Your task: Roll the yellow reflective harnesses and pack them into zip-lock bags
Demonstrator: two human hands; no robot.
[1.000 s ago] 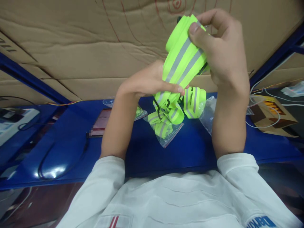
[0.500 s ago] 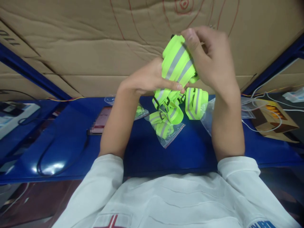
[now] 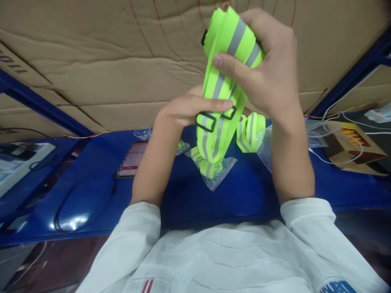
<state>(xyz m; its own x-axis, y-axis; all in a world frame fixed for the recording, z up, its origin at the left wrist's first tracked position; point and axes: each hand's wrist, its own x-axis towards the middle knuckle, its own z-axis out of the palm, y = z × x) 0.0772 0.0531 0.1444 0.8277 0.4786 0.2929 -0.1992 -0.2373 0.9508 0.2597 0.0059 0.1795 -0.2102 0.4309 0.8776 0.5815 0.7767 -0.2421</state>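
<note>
A bundle of neon-yellow reflective strap [image 3: 227,81] with grey stripes and black buckles is raised in front of me, folded into long layers. My left hand [image 3: 198,103] grips its lower middle, thumb across the front near the buckles. Higher up on the right side, my right hand [image 3: 265,69] is closed around the folded layers, thumb on the front and fingers behind. Below, a clear zip bag [image 3: 221,175] with more yellow strap inside lies on the blue table [image 3: 189,203]. Another rolled reflective strap [image 3: 250,134] rests behind, next to my right forearm.
A phone-like device [image 3: 131,160] with a lit screen lies left of my left forearm. An opened cardboard box [image 3: 356,148] and white cables sit at the right. Large cardboard [image 3: 106,69] stands behind the table, and a black cable [image 3: 58,215] loops at the left.
The strap bundle has been lifted and straightened into a longer folded shape. My right thumb has moved from its top edge onto its front face, and the lower end now hangs lower.
</note>
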